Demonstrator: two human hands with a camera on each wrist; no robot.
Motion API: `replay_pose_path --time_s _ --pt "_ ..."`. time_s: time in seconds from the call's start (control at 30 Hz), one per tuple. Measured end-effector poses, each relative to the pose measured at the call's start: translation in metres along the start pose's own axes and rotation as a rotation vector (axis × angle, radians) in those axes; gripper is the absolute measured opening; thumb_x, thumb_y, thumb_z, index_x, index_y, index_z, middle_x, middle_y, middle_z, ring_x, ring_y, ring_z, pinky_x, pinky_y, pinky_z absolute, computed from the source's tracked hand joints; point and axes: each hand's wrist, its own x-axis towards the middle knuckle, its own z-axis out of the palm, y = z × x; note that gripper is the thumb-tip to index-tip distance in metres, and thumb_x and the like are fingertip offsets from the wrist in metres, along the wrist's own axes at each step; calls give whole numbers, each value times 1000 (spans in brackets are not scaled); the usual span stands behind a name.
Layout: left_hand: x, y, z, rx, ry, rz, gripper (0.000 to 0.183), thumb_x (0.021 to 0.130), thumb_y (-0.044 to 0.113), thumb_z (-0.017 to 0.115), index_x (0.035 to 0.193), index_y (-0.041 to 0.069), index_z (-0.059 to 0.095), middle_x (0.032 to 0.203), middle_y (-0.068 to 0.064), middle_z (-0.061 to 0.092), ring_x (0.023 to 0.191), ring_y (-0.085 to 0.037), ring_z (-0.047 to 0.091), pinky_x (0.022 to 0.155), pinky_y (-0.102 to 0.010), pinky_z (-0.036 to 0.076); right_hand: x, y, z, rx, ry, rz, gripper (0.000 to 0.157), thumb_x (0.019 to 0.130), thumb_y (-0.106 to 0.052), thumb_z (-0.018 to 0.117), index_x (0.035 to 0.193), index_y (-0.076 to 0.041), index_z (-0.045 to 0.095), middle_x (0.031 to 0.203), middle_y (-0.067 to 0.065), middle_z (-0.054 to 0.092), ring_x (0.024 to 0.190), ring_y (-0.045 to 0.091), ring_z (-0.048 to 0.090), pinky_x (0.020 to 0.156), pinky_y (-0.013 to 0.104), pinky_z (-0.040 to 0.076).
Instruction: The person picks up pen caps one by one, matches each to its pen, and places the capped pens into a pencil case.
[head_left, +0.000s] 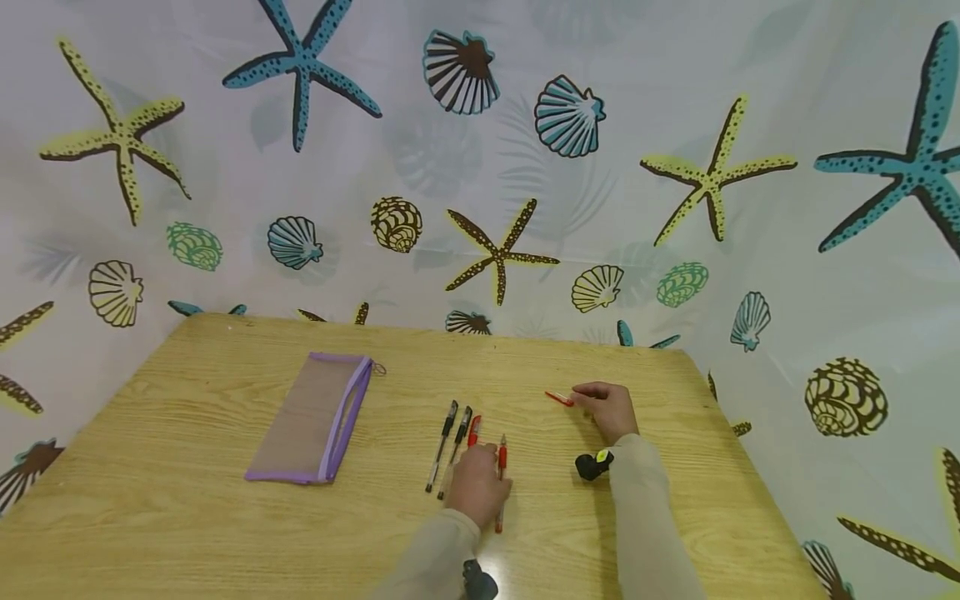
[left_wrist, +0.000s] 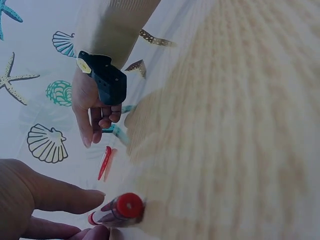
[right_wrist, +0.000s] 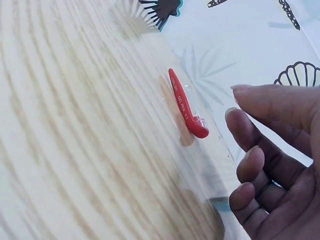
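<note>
My left hand (head_left: 476,487) is low over the table, its thumb and fingers on either side of an uncapped red gel pen (head_left: 502,454). In the left wrist view, the pen's red end (left_wrist: 130,205) points toward the camera. Beside that hand is another red pen (head_left: 474,429), partly hidden under the fingers. Two black capped pens (head_left: 447,425) lie left of it. My right hand (head_left: 609,410) hovers with loosely bent fingers and nothing in them. Just left of its fingertips lies a red pen cap (head_left: 558,398); the right wrist view shows a gap between them and the cap (right_wrist: 182,102).
A mesh pencil pouch (head_left: 307,417) with purple edging lies on the left of the wooden table (head_left: 187,533). A cloth (head_left: 480,150) printed with starfish and shells hangs behind and along the sides. Each wrist carries a black camera (head_left: 588,467).
</note>
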Motion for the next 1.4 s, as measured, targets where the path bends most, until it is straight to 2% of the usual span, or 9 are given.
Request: replay_pose_path --time_s 0.13,0.27,0.37,0.57,0.83,1.1,1.2,1.33,1.4 --pt "0 1 1 -9 -14 -3 32 72 -2 76 100 -10 63 90 -16 61 84 -33 60 71 -47 52 -1 1 1 13 0 -7 24 90 -17 69 108 -1 72 115 15 66 88 19 59 72 29 46" --pt "1 0 2 -24 -19 7 14 71 -7 68 82 -3 60 70 -8 55 62 -22 51 51 -36 44 -2 1 2 19 4 -25 22 89 -16 70 105 -1 73 109 14 68 84 18 59 70 28 46" --pt "2 0 2 -35 -17 14 13 71 -8 65 74 1 56 60 -3 49 52 -16 42 43 -30 35 -2 1 2 21 3 -1 21 90 -14 69 106 -1 73 110 15 67 88 20 59 71 29 47" --pt "1 2 2 -24 -17 0 17 70 -7 65 69 5 53 58 -2 47 50 -15 41 42 -28 34 1 4 4 11 -9 25 24 91 -13 67 110 2 71 115 18 65 92 26 60 71 29 48" --pt "2 1 1 -28 0 4 21 68 -5 66 64 7 49 57 0 42 50 -15 37 42 -28 30 1 2 4 2 -8 26 24 91 -13 67 110 1 71 117 19 64 92 25 59 70 29 47" --pt "4 -2 -2 -72 -17 -10 12 70 -3 63 68 5 55 57 2 40 50 -14 34 43 -27 27 2 -1 5 -41 -10 27 24 90 -12 68 110 2 71 113 19 65 86 23 59 68 27 47" --pt "4 -2 -4 -68 -18 -16 6 72 -2 65 77 0 63 58 1 44 51 -14 36 43 -27 29 2 -1 6 -66 -9 21 23 90 -11 68 108 2 71 111 20 65 83 21 59 67 26 47" --pt "3 -1 -8 -68 -16 -18 25 75 -1 66 98 -6 68 67 -4 58 57 -15 45 47 -28 38 4 -1 8 -93 -10 16 22 89 -11 70 106 2 72 109 19 66 83 22 60 67 27 48" --pt "3 0 -9 -78 -19 -14 27 76 0 65 103 -6 68 72 -5 61 61 -15 49 51 -29 43 6 0 8 -108 -12 12 22 88 -11 71 106 2 72 107 19 67 86 25 61 69 31 50"
